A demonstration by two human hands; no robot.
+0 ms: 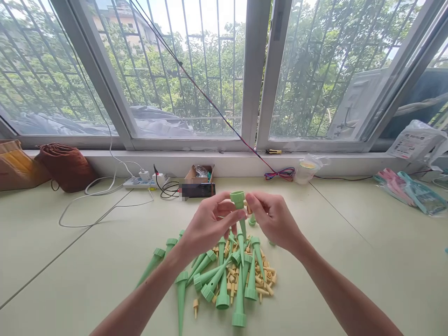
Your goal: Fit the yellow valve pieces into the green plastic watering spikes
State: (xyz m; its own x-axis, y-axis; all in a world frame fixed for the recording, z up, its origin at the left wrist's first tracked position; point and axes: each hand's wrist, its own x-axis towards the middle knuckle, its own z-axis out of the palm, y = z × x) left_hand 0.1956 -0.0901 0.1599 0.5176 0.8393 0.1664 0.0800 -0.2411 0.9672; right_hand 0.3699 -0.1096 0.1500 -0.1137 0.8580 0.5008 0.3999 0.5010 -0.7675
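A wide sliding window (257, 70) in a pale frame, with metal bars and leafy trees beyond it, stands behind a smooth, pale yellow-green surface (395, 261) crossed by thin dark seams. Along the far edge are a brown drawstring bag (66, 165) of wrinkled cloth, a white power strip (135, 184), a small open cardboard box (191, 174) and a coiled red and blue cord (280, 174).

Both forearms reach in from the near corners and slant inward, so that the hands meet above the middle of the pile. The left hand (206, 224) is bent at the wrist, thumb toward the right, its fingers grasping a green spike (238, 198) just below its wide cup. The right hand (276, 219) comes in from the other side, knuckles up, thumb and forefinger drawn together close beside the cup; whether they grip a small piece cannot be told.

The held spike is raised over the pile, its long axis nearly upright: open round mouth up, narrow tip down and leaning slightly right. It looks like matt plastic, a ridged collar tapering to a slim cone.

Below lie more green spikes (239, 319) of the same shape, several with cups toward the viewer, others slanting. Among them are small tan pegs (269, 289), thick at one end and thin at the other; one lies apart at the near left.
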